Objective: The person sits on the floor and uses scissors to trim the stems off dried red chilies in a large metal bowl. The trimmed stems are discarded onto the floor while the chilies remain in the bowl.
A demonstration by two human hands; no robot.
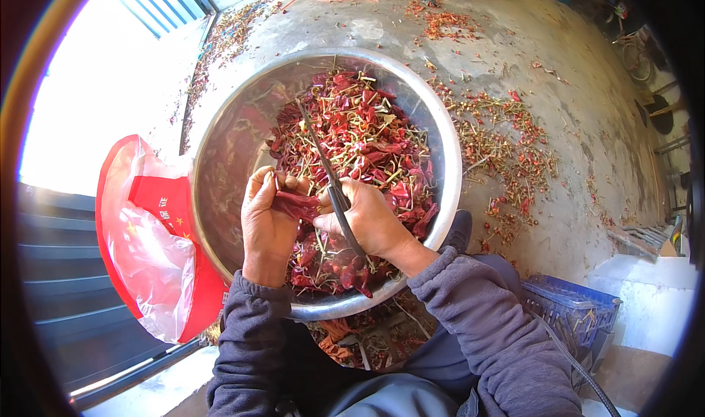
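Observation:
A wide metal basin (450, 180) holds a heap of dried red chili peppers (352, 125) with pale stems among them. Over the basin, my left hand (271, 219) pinches one dark red dried chili (296, 205) between thumb and fingers. My right hand (366, 216) grips a pair of dark metal scissors (325, 161), their blades pointing up and left over the heap. The thumb of my right hand reaches the near end of the same chili. How far the blades are apart cannot be told.
A red and clear plastic bag (160, 241) lies against the basin's left side. Chili scraps and stems (512, 152) litter the concrete floor around it. At the lower right stands a blue plastic crate (573, 296), with a dark cord nearby. A slatted metal door (66, 274) is on the left.

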